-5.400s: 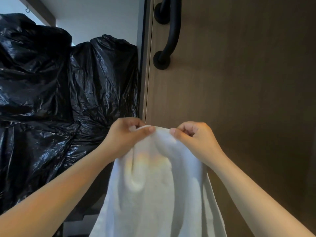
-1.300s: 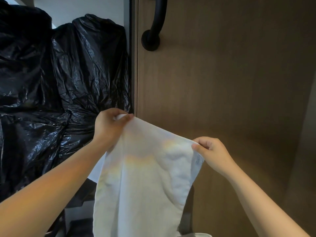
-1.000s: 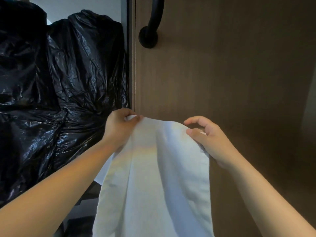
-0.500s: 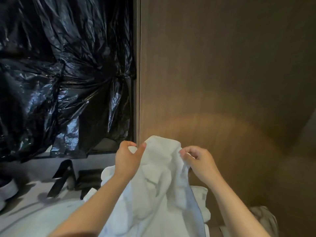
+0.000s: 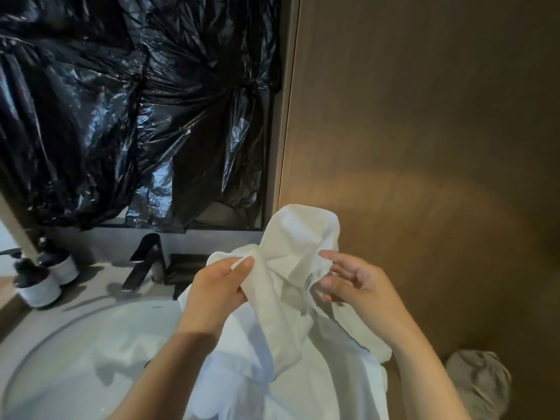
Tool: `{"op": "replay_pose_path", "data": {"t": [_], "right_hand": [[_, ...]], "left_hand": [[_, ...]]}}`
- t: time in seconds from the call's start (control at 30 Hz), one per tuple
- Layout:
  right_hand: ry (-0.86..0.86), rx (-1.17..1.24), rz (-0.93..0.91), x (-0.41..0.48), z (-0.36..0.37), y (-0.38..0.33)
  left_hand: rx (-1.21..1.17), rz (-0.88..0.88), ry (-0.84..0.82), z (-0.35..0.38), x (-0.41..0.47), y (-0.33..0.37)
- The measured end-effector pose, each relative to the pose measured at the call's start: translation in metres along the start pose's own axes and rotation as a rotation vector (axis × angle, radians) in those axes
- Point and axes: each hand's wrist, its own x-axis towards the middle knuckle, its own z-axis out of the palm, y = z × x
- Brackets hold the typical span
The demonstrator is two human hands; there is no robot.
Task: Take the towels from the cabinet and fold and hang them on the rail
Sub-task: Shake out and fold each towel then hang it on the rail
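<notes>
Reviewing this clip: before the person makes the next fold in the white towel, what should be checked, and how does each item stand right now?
1. Left hand grips the towel edge: ok.
2. Right hand firmly pinches the corner by the label: cannot tell; its fingers look loose.
3. Towel spread flat: not ok; it is bunched between the hands.
4. Towel hanging free of the sink: cannot tell; white cloth below hides its lower end.
5. Towel apart from the faucet: ok.
6. Rail within reach: cannot tell; none in view.
</notes>
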Motion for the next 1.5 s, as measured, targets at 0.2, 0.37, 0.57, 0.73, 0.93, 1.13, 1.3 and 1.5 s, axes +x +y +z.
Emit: {"op": "replay_pose_path", "data": {"t": [0.2,0.37,0.57,0.73,0.93,1.13,1.3,1.5], "right_hand": [[0.14,-0.367,-0.237,-0.002,-0.003,-0.008],[0.141,-0.449,-0.399,-0.009,-0.005,-0.026],[0.001,-0.383,-0.409,-0.019,0.01,-0.045],[-0.062,-0.327,-0.358,-0.025,0.017,-0.048],[-0.074,-0.319,-0.281,-0.023,0.028,-0.043],[-0.068,-0.331,-0.277,-0.023,0.034,-0.04],[-0.022,-0.364,-0.264,-0.022,0.036,-0.037],[-0.012,-0.379,-0.271,-0.021,0.036,-0.034]], "left_hand": [[0.278,0.122,-0.04,-0.009,-0.018,0.012],[0.17,0.135,-0.042,-0.011,-0.021,0.016],[0.023,0.158,-0.055,-0.003,-0.023,0.018],[0.017,0.165,-0.139,0.003,-0.029,0.02],[0.046,0.169,-0.254,0.012,-0.037,0.017],[0.069,0.191,-0.316,0.013,-0.039,0.017],[0.094,0.203,-0.322,0.014,-0.04,0.013],[0.111,0.193,-0.313,0.014,-0.041,0.013]]}}
